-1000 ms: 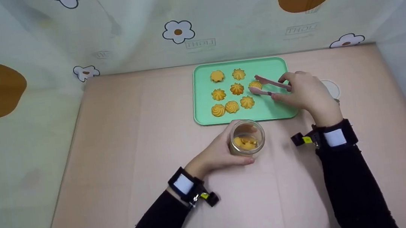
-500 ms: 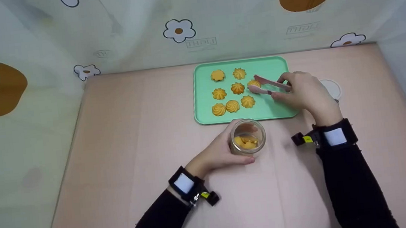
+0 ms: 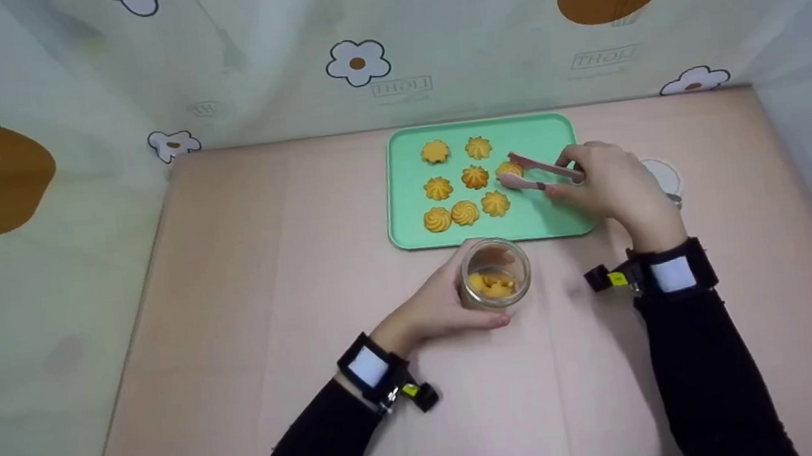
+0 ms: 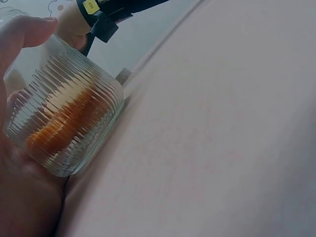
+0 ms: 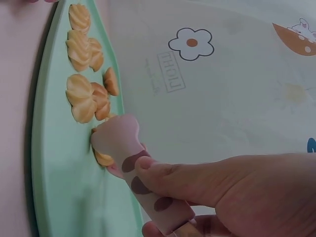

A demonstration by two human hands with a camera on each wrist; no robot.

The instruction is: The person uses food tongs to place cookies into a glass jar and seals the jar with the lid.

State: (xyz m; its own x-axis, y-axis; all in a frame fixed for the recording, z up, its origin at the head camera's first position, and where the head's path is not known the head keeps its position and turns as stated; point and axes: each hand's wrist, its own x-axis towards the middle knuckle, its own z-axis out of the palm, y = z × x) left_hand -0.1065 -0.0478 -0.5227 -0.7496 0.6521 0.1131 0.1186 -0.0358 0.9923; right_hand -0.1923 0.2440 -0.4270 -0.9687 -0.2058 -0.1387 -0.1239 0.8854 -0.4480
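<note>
From the head view, the right hand [image 3: 617, 187] grips pink tongs [image 3: 534, 173] whose tips clasp a swirled cookie [image 3: 509, 169] on the mint-green tray [image 3: 549, 220]. The left hand [image 3: 433, 308] wraps round a glass jar [image 3: 494, 277] standing just before the tray, cookies inside.

The left wrist view shows the jar's ribbed glass [image 4: 69, 118] with orange pieces within.

In the right wrist view, the smooth, brown-spotted tongs [image 5: 140, 180] close on the ridged cookie [image 5: 102, 157].
</note>
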